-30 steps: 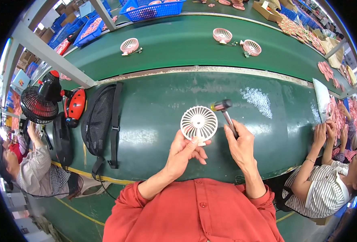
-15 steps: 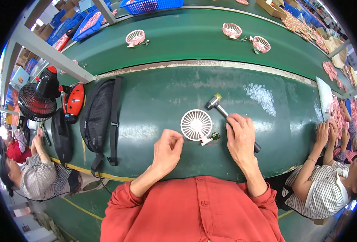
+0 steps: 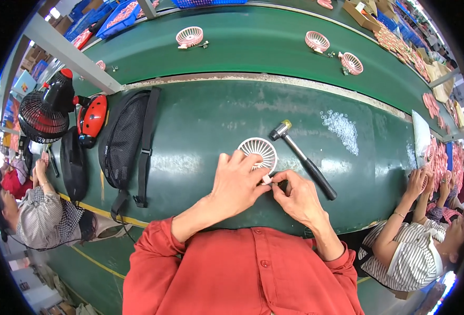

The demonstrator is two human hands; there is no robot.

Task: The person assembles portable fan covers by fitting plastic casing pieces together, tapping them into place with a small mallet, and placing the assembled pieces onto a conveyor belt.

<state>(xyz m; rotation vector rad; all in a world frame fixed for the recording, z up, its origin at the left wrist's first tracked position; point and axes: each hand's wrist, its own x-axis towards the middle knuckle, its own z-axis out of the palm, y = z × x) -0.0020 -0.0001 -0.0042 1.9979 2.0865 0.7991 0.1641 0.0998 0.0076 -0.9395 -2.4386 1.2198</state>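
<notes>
Fan housing, round, white and slatted, lay on the green workbench just left of the two-faced mallet, with its short stem toward you. Your left hand reached over the near side of the housing, left of the mallet, its fingers bent and close together, holding the piece down beside the stem. Your right hand, between the stem and the mallet's black grip, had thumb and forefinger brought together at the stem's end; what they pinched, if anything, was too small and too covered to tell.

The mallet itself rested free of both hands, its yellow-tipped head pointing away from you. To its right, a loose heap of clear rings was scattered on the bench; well to its left lay a black mesh waist bag. Beyond the mallet, a green conveyor belt carried pink fan housings. A co-worker in a striped shirt sat far to the mallet's right, and another in a checked shirt far to its left. Your red shirt filled the space nearest you.
</notes>
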